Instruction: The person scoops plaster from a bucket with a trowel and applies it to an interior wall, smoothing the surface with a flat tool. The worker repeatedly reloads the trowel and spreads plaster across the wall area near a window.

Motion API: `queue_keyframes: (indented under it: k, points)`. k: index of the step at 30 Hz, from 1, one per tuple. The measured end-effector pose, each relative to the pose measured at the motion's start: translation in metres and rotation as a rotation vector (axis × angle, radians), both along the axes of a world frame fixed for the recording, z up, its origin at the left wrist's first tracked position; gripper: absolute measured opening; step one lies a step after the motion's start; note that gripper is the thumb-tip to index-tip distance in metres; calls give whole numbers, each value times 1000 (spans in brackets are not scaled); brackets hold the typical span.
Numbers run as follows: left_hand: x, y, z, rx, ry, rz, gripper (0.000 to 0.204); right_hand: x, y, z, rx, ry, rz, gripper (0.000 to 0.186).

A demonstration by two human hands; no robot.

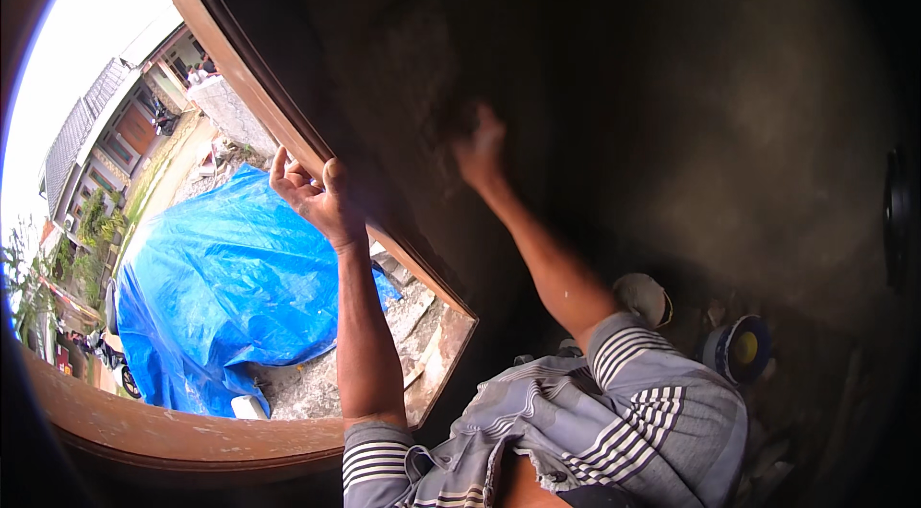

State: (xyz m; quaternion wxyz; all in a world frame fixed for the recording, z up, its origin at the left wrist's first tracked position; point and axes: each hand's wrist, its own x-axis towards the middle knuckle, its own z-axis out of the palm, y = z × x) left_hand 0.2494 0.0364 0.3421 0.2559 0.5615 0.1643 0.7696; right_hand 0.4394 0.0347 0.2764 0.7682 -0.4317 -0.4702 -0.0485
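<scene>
My left hand [321,201] is closed on the edge of the brown wooden window frame [240,62], its thumb on the inner side and its fingers on the outer side. To the right, my right hand [480,145] is raised against the dark, rough wall [417,57] beside the frame. Motion and shadow smear its fingers, so whether it holds anything does not show. A paler, uneven patch marks the wall near this hand.
Outside the opening, a large blue tarp [230,278] covers a heap on rubble ground. A house [110,143] stands beyond. Indoors, low on the right, are a pale bucket [643,299] and a blue-rimmed round container [743,350], among dim clutter.
</scene>
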Motion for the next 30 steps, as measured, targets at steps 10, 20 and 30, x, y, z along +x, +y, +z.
queue_keyframes:
  k: [10,20,30]
  points:
    - [4,3,3,-16,25,-12,77,128,54,-129,-349,199,-75,48]
    - [-11,15,-5,75,154,178,77,78,19,-107,-397,163,296,51]
    - [-3,14,-1,243,414,624,35,92,-11,-151,-525,226,261,53]
